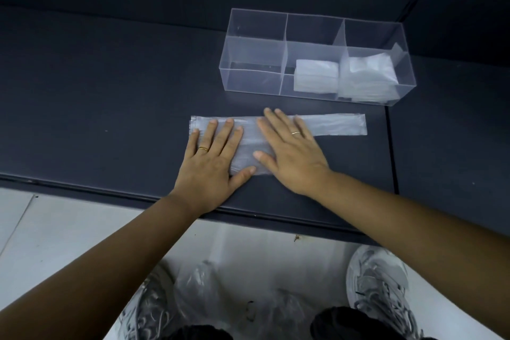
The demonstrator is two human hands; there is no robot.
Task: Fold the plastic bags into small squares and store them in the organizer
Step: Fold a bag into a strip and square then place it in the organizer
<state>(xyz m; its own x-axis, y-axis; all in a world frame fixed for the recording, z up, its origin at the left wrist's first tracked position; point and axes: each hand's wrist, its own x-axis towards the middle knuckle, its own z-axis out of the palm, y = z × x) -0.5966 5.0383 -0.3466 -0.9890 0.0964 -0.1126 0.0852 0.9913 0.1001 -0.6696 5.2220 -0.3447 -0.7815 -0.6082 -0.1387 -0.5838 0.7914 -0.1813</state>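
Head view: your left hand (pixel 212 163) lies flat, fingers straight, pressing the left end of the plastic bag (pixel 334 125), a long folded strip on the dark tabletop (pixel 110 105). Your right hand (pixel 289 154), also flat and spread, presses its middle. Just beyond stands the clear organizer (pixel 256 50), with a folded bag (pixel 316 76) in its middle compartment and a folded pile (pixel 369 74) in its right one. Loose bags (pixel 198 287) lie on the floor (pixel 69 229) between your shoes (pixel 378 279).

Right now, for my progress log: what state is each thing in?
plastic bag: flat, partly folded, under both hands
left hand: flat, pressing the bag
right hand: flat, pressing the bag
organizer: left compartment empty, folded bags in middle and right
floor bags: crumpled, unfolded
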